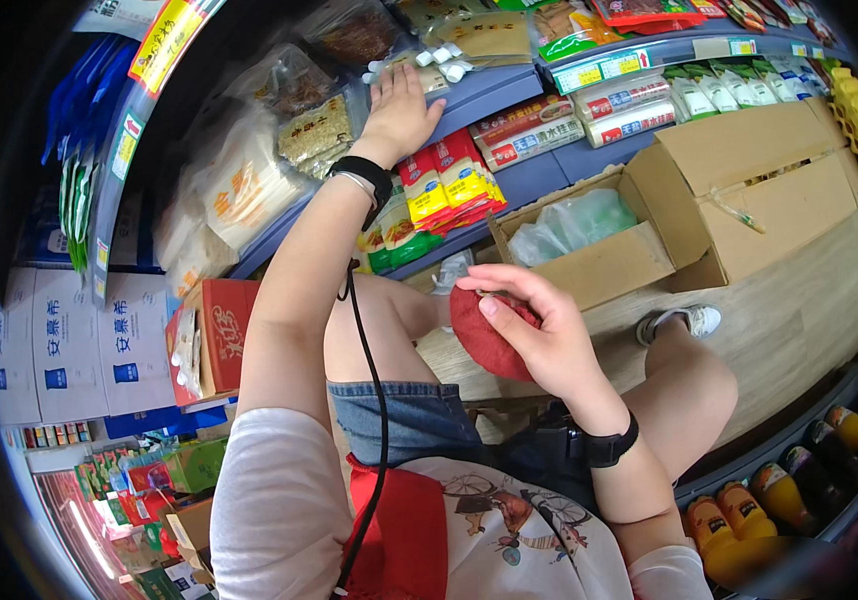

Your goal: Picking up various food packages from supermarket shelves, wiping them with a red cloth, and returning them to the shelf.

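Observation:
My left hand (402,112) lies palm down, its fingers extended, at the edge of the blue-grey metal shelf (493,97). Its fingertips reach clear packets beside several small white cylindrical pieces (440,55); whether they press on a packet I cannot tell. Just left of that wrist are clear bags of pale dried food (315,135). My right hand (549,330) grips a bunched red cloth (485,334) above the floor, between my knees. Part of the cloth is hidden by the fingers. Red and yellow packets (448,184) stand on the lower shelf.
An open cardboard box (601,262) with plastic bags (571,225) inside stands before the shelf, beside a larger carton (781,195). Wrapped noodles (526,142) fill the lower shelf. Juice bottles (744,510) sit at lower right. A black cord (376,360) hangs before me.

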Motion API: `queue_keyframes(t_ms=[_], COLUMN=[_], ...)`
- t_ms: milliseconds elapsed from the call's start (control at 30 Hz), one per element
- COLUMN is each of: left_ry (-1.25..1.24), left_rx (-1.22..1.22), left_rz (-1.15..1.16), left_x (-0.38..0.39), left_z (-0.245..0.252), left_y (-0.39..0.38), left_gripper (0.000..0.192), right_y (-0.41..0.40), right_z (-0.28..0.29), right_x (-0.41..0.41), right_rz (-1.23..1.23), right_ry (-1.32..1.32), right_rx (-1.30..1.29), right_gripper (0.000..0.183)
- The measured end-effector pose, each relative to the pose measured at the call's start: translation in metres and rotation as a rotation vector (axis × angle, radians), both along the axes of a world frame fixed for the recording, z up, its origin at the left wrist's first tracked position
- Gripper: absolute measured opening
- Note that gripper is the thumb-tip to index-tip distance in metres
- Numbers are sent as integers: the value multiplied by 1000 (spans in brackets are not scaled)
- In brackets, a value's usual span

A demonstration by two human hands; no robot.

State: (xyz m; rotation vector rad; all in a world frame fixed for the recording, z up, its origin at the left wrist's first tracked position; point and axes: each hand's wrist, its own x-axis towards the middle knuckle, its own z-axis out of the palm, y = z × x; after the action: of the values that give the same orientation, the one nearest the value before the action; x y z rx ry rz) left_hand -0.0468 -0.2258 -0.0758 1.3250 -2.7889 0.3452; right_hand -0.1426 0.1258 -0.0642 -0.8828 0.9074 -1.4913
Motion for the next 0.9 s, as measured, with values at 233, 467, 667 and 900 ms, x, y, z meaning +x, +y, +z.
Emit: queue_keyframes(t_ms=[233, 467, 667, 900], left_ry=[130, 148, 286, 181], left_rx=[25, 183, 91, 53], left_rz=[-106, -132, 312, 757], left_x=[16, 115, 254, 389], left_z=[57, 155, 195, 166], left_y=[68, 167, 202, 207], left_gripper=[85, 79, 71, 85], right_y=[-5, -6, -6, 6], right_z=[-2, -6, -15, -98], right_x=[0, -2, -8, -57], right_rz=[-58, -174, -219, -141], right_ry=[19, -68, -213, -1098], right_rx=[45, 172, 227, 190], right_gripper=[29, 27, 32, 42])
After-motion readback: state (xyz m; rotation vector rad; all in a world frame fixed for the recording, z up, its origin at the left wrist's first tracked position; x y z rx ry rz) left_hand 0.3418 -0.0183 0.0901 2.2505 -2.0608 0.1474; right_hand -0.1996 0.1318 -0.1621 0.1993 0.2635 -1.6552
